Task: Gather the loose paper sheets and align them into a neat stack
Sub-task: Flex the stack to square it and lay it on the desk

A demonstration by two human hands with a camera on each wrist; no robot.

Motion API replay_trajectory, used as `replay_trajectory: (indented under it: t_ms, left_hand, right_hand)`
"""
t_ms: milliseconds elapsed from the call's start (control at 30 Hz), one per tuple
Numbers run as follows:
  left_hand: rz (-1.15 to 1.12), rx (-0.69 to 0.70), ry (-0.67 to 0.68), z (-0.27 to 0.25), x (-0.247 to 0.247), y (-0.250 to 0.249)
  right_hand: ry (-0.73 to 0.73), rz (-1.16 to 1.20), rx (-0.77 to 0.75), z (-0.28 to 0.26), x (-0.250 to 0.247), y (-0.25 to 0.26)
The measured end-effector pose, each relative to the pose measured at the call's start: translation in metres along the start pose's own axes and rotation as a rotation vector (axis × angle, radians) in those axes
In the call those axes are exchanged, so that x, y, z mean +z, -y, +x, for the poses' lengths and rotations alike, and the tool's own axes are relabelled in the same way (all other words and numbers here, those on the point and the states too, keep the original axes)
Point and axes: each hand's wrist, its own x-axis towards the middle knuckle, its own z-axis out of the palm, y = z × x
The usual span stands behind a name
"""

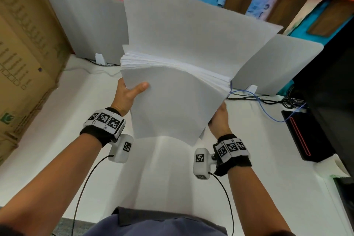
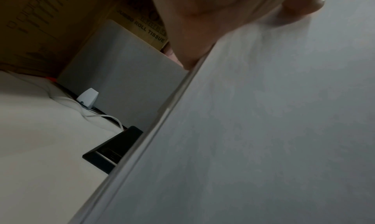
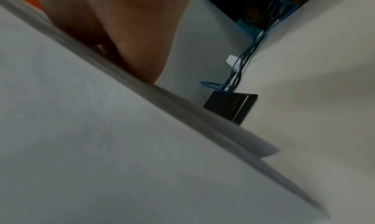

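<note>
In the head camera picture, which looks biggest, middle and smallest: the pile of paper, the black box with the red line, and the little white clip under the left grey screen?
1. Pile of paper, by far the biggest; it is also nearest the camera.
2. Black box.
3. White clip, smallest.

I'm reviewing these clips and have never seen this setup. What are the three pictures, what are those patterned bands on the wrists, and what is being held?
There is no machine here: a person works with bare hands. The big picture comes from a camera on the head; the other two come from small cameras strapped to each wrist, beside the patterned marker bands. The left hand and right hand grip the two sides of a thick paper stack, raised above the white desk. Its sheets fan out unevenly, so it is not yet neat. Both wrist views look along the paper. On the desk lie a black device and a blue cable; cardboard boxes stand at left.
</note>
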Motion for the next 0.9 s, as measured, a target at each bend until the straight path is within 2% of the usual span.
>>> replay_trajectory:
  t_ms: [133,167,233,300,367,400,500,567,800,900]
  left_hand:
    - [0.033,-0.056,-0.031,0.004,-0.003,0.002]
    - [0.040,-0.067,-0.038,0.005,-0.003,0.003]
    - [0.067,-0.082,-0.057,0.007,-0.001,0.006]
    - [0.083,-0.094,-0.092,0.009,0.001,0.009]
    - [0.102,-0.104,-0.140,0.010,0.004,0.011]
    - [0.107,-0.104,-0.156,0.010,0.007,0.011]
    - [0.077,-0.081,-0.209,0.007,0.016,0.005]
    - [0.048,-0.037,-0.236,0.006,0.018,-0.001]
    - [0.112,-0.068,-0.087,-0.001,0.014,0.000]
    - [0.118,-0.070,-0.070,0.002,0.013,-0.003]
  right_hand:
    - [0.001,0.010,0.040,0.004,0.007,-0.004]
    - [-0.043,0.152,0.086,0.002,0.010,0.001]
    - [-0.092,0.097,0.071,-0.004,0.007,0.003]
    - [0.043,0.117,-0.038,-0.008,0.002,-0.008]
    - [0.114,0.074,-0.123,-0.017,0.005,-0.016]
    - [0.102,0.046,-0.118,-0.018,0.009,-0.015]
    - [-0.067,0.073,-0.112,-0.008,0.020,0.001]
    - [-0.093,0.074,-0.132,0.000,0.018,0.012]
    - [-0.082,0.067,-0.099,0.001,0.007,0.025]
    - [-0.039,0.081,-0.173,0.001,-0.002,0.046]
